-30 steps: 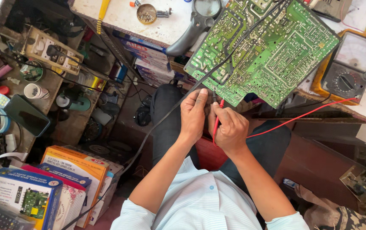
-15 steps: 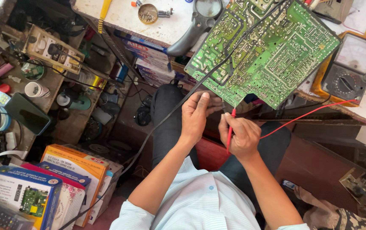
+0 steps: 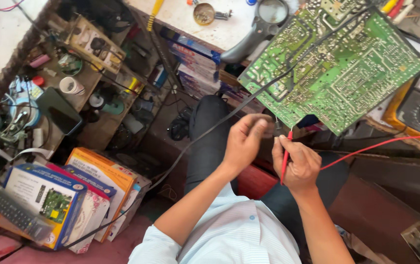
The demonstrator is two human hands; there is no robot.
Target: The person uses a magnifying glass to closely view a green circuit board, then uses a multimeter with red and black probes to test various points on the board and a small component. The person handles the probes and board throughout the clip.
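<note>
Red probe (image 3: 285,157) sits pinched in the right hand (image 3: 299,165), tip up at twelve o'clock toward the green circuit board (image 3: 339,63); the left hand's (image 3: 243,142) grip closes on the black lead (image 3: 205,134).

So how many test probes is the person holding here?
2. The red probe is pinched in the right hand, its tip up near the green circuit board. The black probe sits at the left hand fingertips, mostly hidden; its black lead runs down left.

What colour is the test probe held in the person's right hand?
Red: the probe in the right hand has a red lead. Clearest in the head view.
</note>
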